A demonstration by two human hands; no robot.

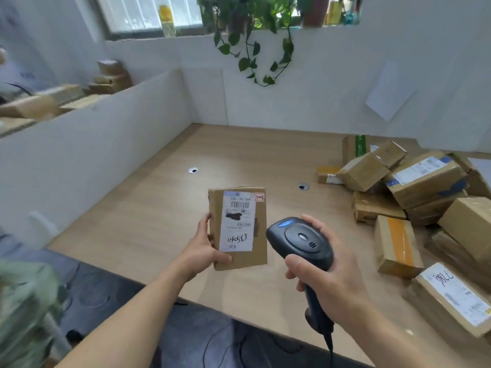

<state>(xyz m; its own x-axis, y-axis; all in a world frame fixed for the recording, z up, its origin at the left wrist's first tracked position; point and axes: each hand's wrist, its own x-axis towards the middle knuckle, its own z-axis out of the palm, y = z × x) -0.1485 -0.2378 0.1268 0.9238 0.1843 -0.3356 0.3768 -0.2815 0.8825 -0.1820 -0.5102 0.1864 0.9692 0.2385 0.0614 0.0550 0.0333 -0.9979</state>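
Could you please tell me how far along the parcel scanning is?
Done: cannot tell; nothing marks any parcel as scanned. In hand: the left hand holds a small parcel, label up, and the right hand grips the scanner beside it. Left: the pile of parcels on the desk at the right looks still to do.

White partition walls (111, 134) enclose a wooden table (239, 155); a window (148, 11) sits above.

Bright window (148, 11) daylight; edges bowed and blurred (left worst).
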